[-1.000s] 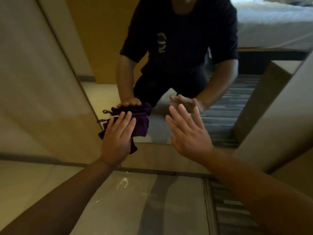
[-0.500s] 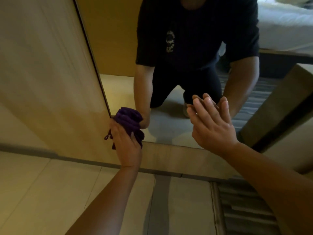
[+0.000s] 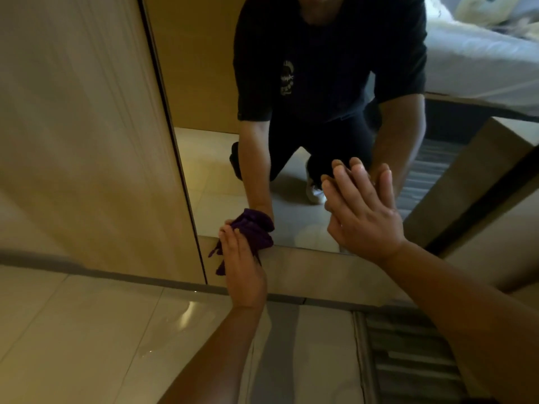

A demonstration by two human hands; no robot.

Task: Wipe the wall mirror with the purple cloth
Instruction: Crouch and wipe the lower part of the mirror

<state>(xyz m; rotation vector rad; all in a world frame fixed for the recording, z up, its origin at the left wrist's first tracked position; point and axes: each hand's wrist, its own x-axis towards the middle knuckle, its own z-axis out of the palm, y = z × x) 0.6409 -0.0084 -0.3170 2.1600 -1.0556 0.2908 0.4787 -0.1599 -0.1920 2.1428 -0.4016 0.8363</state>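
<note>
- Wall mirror [image 3: 291, 182] is running floor-level beside the wood panel [image 3: 87, 141]; wiping is underway at its btm-left corner, approx 7 o'clock on the glass.
- Left hand [image 3: 243, 269] is pressing the purple cloth [image 3: 255, 231] flat to the glass & lower frame, fingers together over it, palm grip.
- Right hand [image 3: 361, 217] is bracing open, fingers spread, nothing held, at approx 5 o'clock.
- Judging: upper glass isn't showing as covered; can't tell streaks, so most prob. left.

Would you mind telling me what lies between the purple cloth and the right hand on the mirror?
Nothing rests there: the head view shows only bare mirror glass between the purple cloth under the left hand and the flat right hand.
</note>
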